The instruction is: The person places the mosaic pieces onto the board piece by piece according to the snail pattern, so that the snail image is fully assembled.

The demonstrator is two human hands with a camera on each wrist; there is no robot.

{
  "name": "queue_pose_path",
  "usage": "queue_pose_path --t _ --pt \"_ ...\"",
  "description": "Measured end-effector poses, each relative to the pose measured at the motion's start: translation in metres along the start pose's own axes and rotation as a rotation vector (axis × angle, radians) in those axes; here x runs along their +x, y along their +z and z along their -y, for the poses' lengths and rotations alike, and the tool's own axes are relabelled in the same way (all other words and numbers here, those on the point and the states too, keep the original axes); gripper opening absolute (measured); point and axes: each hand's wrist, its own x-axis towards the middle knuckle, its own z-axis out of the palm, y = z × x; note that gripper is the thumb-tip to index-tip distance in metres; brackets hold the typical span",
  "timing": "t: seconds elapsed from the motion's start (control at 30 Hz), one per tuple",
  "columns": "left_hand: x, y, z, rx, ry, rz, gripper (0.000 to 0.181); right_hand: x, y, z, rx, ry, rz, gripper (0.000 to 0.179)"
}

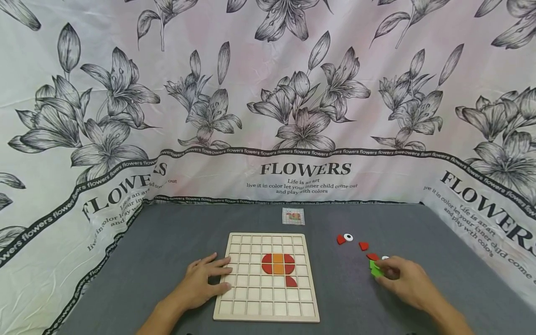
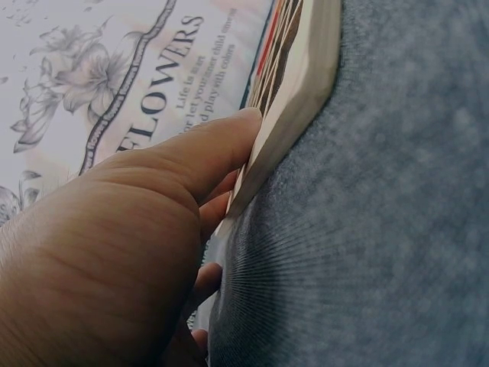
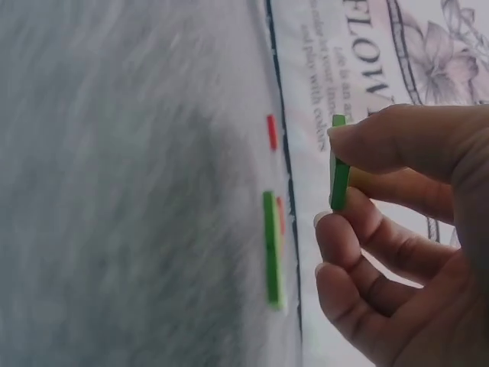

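Note:
A pale wooden grid board [image 1: 266, 318] lies on the grey surface, holding two orange squares [image 1: 278, 263], rounded red pieces [image 1: 266, 264] on both sides of them and a red quarter-circle [image 1: 291, 281] below. Along the board's left edge rests my left hand [image 1: 205, 281], its fingers spread and the thumb touching the rim [image 2: 298, 99]. My right hand [image 1: 402, 279] pinches a green tile [image 3: 341, 172] between thumb and fingers, clear of the table. Another green tile [image 3: 272, 248] lies on the table just beyond it. In the head view the hand partly covers these green tiles.
Right of the board lie loose red pieces [image 1: 363, 245] and a white ring-like disc with a dark centre [image 1: 348, 237]; another white piece [image 1: 385, 257] is partly hidden. A small picture card [image 1: 293, 217] lies behind the board. A flower-printed curtain [image 1: 305, 177] encloses the table.

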Motion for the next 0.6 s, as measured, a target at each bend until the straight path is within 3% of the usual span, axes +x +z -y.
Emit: queue_pose_path --t 0.23,0.6 --pt "0.0 0.0 -0.001 0.007 0.005 -0.006 0.05 0.004 -0.004 0.017 0.041 -0.161 -0.099 0.025" --pt "0.0 0.001 -0.002 0.018 -0.004 -0.013 0.05 0.013 -0.006 0.05 0.103 -0.286 -0.147 0.03"
